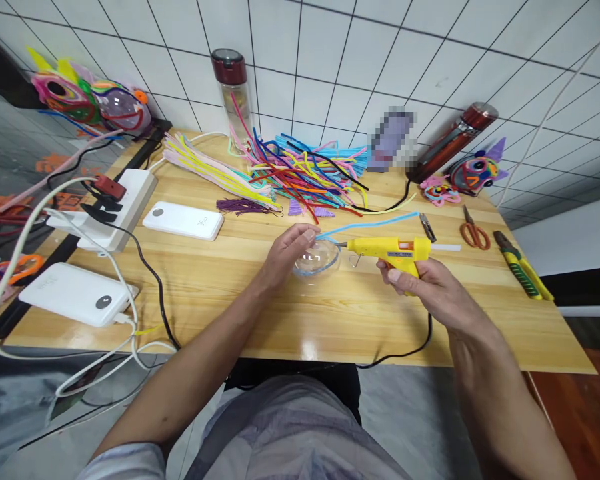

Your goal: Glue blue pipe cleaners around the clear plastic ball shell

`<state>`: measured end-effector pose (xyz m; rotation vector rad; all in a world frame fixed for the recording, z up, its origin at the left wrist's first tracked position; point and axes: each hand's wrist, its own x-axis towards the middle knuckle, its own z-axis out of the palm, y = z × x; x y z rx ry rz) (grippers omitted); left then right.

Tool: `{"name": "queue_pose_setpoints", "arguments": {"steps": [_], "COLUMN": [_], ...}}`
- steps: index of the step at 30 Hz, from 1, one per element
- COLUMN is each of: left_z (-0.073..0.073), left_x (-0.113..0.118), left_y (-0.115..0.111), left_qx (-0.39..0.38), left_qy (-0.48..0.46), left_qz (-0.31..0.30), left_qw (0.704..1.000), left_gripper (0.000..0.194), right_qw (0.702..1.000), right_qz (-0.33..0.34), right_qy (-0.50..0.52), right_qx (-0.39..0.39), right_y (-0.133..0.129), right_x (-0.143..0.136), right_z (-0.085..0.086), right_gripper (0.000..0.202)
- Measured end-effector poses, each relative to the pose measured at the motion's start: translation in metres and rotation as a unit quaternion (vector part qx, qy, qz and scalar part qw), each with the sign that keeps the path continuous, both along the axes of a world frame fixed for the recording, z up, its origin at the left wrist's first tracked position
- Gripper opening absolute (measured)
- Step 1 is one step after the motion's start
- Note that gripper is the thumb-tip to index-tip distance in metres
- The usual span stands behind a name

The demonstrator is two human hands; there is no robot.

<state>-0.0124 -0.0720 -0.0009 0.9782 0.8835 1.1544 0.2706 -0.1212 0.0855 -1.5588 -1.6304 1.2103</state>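
Note:
In my right hand (425,283) is a yellow hot glue gun (385,249), gripped by its handle, with a white glue stick out of its back end. Its nozzle points left and meets the rim of a clear plastic dome (316,257). A light blue pipe cleaner (375,223) runs around that rim, and its loose end stretches out to the right. My left hand (293,248) is closed on the dome's far left edge, fingers on the rim and the pipe cleaner. The fingertips partly cover that edge.
Colourful pipe cleaners (305,167) lie heaped at the back. Scissors (474,232), nail clippers (427,227) and green-yellow pliers (520,267) lie right. A power strip (125,207), power banks (183,221) and cables crowd the left. A clear bottle (233,100) and a red flask (453,143) stand behind.

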Motion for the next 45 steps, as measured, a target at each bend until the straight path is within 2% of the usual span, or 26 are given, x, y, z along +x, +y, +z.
{"name": "queue_pose_setpoints", "arguments": {"steps": [12,31,45], "left_z": [-0.002,0.002,0.008], "left_x": [-0.001,-0.002,-0.001], "left_y": [0.002,0.003,0.003], "left_qx": [0.000,-0.009,-0.031], "left_qy": [-0.020,-0.043,-0.063], "left_qz": [0.004,0.014,0.036], "left_qw": [1.000,0.999,0.997], "left_gripper": [0.059,0.060,0.067], "right_qw": [1.000,1.000,1.000], "right_qz": [-0.016,-0.017,-0.012], "right_qy": [0.000,0.002,0.007], "right_qx": [-0.018,-0.010,-0.008], "right_y": [0.000,0.000,-0.001], "right_x": [-0.003,0.002,0.001], "right_z": [0.002,-0.007,-0.014], "right_gripper": [0.065,0.051,0.055]}}
